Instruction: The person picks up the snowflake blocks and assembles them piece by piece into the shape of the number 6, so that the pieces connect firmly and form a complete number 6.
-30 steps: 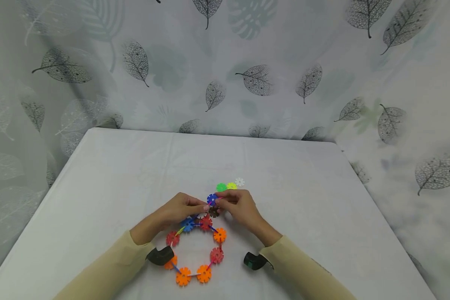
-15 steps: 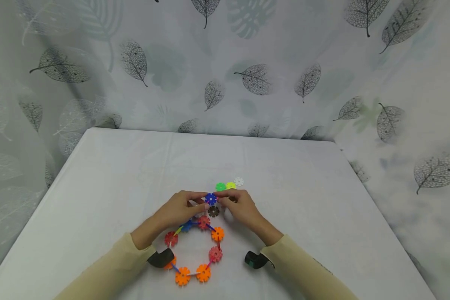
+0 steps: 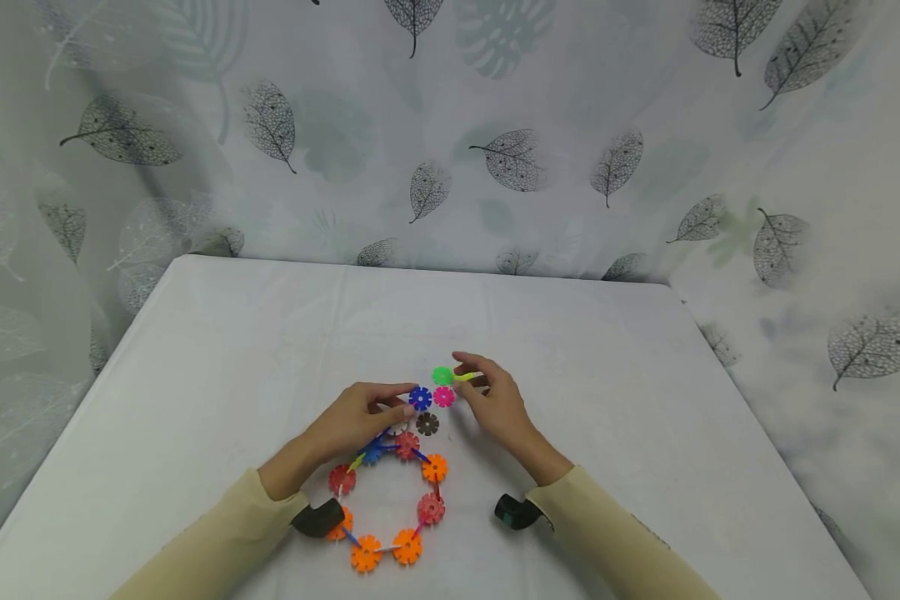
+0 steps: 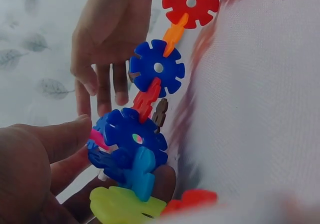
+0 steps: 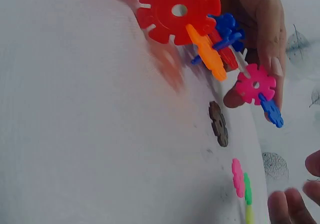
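Plastic snowflake discs, slotted together edge to face, form a ring [image 3: 407, 546] of orange, red and blue pieces. My left hand [image 3: 356, 419] pinches its far end between thumb and fingers, around a pink disc [image 5: 256, 84] that carries a blue disc [image 3: 420, 398]. Part of this join is hidden by the fingers. My right hand [image 3: 497, 406] hovers at the loose discs with its fingers loosely bent, its fingertips by a yellow disc [image 3: 465, 377]. Between the hands lie a pink disc [image 3: 444, 397] and a green disc [image 3: 442, 376].
A brown disc [image 3: 427, 423] lies just beyond the ring, close to its red disc [image 3: 407, 446]. The white-covered table [image 3: 607, 375] extends to both sides. Behind it hangs a leaf-printed curtain [image 3: 345, 125].
My right hand has left the blue disc and moved away to the loose discs, uncovering the pink one and covering the white one. My left hand keeps its hold in nearly the same place.
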A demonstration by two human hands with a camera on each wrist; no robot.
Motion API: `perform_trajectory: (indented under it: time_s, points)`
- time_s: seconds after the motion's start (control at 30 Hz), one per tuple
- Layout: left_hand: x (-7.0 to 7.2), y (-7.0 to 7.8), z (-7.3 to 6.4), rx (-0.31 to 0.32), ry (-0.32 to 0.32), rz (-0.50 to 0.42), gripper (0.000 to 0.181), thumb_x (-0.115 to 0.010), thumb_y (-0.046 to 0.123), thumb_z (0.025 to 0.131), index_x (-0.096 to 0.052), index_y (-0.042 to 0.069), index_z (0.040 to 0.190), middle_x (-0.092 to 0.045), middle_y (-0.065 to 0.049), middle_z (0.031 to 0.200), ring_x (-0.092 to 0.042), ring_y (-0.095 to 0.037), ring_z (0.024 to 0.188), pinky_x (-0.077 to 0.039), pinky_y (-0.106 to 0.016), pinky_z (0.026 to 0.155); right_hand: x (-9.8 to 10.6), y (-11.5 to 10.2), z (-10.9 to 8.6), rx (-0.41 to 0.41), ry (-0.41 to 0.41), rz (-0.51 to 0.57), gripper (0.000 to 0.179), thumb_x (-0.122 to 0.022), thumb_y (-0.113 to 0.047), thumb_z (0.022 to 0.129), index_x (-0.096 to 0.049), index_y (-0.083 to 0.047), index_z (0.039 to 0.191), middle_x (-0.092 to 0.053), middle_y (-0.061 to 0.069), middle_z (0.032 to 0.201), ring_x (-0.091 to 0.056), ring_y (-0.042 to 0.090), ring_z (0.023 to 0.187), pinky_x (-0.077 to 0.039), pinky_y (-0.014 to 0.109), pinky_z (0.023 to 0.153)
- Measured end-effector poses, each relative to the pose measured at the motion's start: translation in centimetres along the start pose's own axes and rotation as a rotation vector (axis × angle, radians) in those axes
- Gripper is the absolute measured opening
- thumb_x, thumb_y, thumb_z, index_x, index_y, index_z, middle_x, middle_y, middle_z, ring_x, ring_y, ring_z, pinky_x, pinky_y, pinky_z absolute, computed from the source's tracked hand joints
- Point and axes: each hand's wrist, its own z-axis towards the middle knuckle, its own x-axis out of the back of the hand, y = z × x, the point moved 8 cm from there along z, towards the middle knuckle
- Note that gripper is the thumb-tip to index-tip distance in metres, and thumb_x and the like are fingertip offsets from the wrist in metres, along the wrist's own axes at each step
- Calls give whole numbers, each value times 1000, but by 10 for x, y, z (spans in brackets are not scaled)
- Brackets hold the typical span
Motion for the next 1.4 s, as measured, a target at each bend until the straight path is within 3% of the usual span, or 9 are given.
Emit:
perform_trajectory:
  time_s: [0.23,0.43,0.7,0.87,1.1,1.4]
  points:
    - [0,-4,0,-4,-10,-19,47,-68,37,98,-62,21,141,-70,1,110,-64,-16,96,-55,-36,88,16,6,6,-66,123,20,62,-65,-18,98,-41,-16,154,-52,9,136,-60,24,110,-55,42,88]
    - [-1,-8,0,2,-31,-40,47,-68,37,98,-61,22,143,-69,1,111,-64,-17,100,-54,-40,91,22,16,10,-146,139,-12,63,-69,-22,96,-43,-14,153,-53,9,135,-60,23,107,-56,38,82]
    - [0,-7,-1,13,-34,-35,47,-67,36,99,-61,23,143,-69,2,110,-63,-18,100,-53,-41,92,10,25,12,-176,24,-166,37,-79,-21,89,-71,-12,124,-65,4,105,-56,20,83,-50,28,64]
    - [1,-6,-1,6,-38,-28,46,-66,35,99,-60,22,143,-69,3,110,-62,-18,103,-52,-43,94,0,23,11,-170,-46,-287,29,-84,-30,85,-76,-15,109,-64,-2,94,-54,18,83,-49,30,70]
    - [1,-4,-1,-14,-54,-29,45,-65,33,100,-60,20,144,-69,2,110,-62,-18,102,-52,-41,92,-8,19,11,-129,-92,-366,30,-88,-32,80,-77,-17,105,-62,-3,94,-55,17,84,-49,31,75]
    - [1,-1,-1,29,-56,-14,43,-66,32,100,-61,24,142,-69,1,112,-62,-19,105,-53,-41,91,-7,16,15,-178,-183,-342,26,-86,-20,82,-73,-15,105,-64,-2,95,-55,19,88,-50,32,77]
